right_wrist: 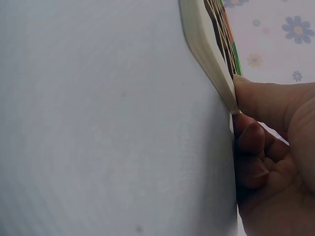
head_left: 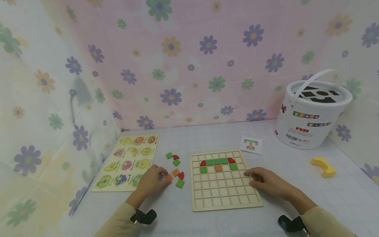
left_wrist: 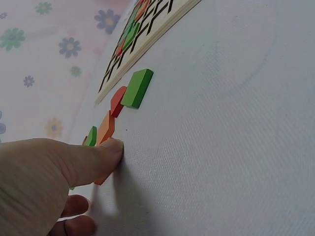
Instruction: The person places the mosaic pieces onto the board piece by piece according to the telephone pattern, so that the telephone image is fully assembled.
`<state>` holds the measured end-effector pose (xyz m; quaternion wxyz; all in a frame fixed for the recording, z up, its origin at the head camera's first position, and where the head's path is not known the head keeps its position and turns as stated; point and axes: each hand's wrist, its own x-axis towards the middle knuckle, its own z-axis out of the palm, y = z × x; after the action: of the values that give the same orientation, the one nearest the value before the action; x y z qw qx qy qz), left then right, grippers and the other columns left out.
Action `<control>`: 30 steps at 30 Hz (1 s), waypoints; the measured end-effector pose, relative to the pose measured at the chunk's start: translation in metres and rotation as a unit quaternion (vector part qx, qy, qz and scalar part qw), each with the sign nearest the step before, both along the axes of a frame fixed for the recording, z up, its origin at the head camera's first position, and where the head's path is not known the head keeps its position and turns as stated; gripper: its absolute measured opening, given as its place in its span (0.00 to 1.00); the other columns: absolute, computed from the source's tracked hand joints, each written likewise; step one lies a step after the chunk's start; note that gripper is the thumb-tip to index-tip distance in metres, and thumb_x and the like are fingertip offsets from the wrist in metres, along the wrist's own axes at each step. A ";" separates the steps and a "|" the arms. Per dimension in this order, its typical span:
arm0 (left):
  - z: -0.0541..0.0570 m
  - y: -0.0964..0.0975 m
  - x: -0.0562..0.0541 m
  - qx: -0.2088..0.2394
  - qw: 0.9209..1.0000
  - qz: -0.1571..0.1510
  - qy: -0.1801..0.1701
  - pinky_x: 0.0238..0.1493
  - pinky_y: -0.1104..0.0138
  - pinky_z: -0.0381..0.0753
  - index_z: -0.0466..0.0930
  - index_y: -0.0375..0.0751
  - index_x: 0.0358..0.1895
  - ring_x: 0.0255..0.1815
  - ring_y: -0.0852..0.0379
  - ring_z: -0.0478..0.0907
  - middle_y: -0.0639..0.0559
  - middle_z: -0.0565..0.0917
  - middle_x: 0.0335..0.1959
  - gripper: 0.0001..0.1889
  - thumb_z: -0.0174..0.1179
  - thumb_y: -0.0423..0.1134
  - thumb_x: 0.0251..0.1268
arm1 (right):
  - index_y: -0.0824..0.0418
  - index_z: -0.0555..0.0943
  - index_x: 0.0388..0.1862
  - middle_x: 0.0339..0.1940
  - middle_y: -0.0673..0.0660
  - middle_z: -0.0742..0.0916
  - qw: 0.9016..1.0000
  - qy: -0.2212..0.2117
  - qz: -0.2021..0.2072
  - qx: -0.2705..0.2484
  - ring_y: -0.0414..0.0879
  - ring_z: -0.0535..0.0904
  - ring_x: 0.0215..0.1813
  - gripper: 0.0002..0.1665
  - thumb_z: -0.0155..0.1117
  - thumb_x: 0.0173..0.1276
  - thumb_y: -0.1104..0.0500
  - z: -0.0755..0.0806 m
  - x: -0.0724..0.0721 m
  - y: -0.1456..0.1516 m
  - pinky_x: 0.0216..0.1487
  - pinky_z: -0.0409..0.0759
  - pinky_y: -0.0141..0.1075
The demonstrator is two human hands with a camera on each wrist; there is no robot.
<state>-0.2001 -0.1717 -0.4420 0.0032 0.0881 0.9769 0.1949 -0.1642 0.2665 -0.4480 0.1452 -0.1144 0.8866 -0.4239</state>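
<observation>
My left hand (head_left: 153,179) pinches an orange square tile (head_left: 168,177) between thumb and fingers, just above or on the tabletop; in the left wrist view the thumb covers most of it. Close by lie another orange tile (head_left: 176,172), a red quarter-round tile (head_left: 181,175) and a green square tile (head_left: 180,183). My right hand (head_left: 265,180) grips the right edge of a wooden grid board (head_left: 228,200), thumb on top and fingers curled at the side. On the board's upper rows sit green squares (head_left: 217,161), red quarter-rounds (head_left: 231,160) and one orange square (head_left: 218,168).
A fruit puzzle board (head_left: 118,154) lies at the left, partly behind the left hand. A pattern card (head_left: 251,144) is behind the grid board. A white bucket (head_left: 308,118) stands back right, with a yellow arched block (head_left: 324,167) in front. More loose tiles (head_left: 169,155) lie farther back.
</observation>
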 end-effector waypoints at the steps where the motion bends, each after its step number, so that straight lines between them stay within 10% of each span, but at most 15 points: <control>1: 0.000 0.000 0.000 -0.001 1.000 0.000 0.004 0.38 0.65 0.72 0.84 0.50 0.39 0.37 0.59 0.71 0.54 0.77 0.37 0.14 0.73 0.49 0.52 | 0.60 0.77 0.61 0.40 0.54 0.74 1.000 -0.001 -0.001 -0.001 0.40 0.68 0.40 0.25 0.65 0.68 0.53 0.000 0.000 0.000 0.35 0.67 0.32; 30: 0.002 -0.002 0.007 0.019 0.998 -0.003 0.051 0.35 0.69 0.70 0.89 0.47 0.40 0.33 0.61 0.69 0.54 0.78 0.37 0.11 0.72 0.45 0.55 | 0.59 0.77 0.61 0.40 0.53 0.74 1.000 0.009 0.002 0.003 0.39 0.68 0.39 0.24 0.65 0.68 0.53 -0.001 0.000 0.000 0.34 0.68 0.32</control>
<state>-0.1934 -0.1737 -0.4396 -0.0479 0.1014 0.9715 0.2090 -0.1641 0.2663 -0.4490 0.1381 -0.1195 0.8890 -0.4200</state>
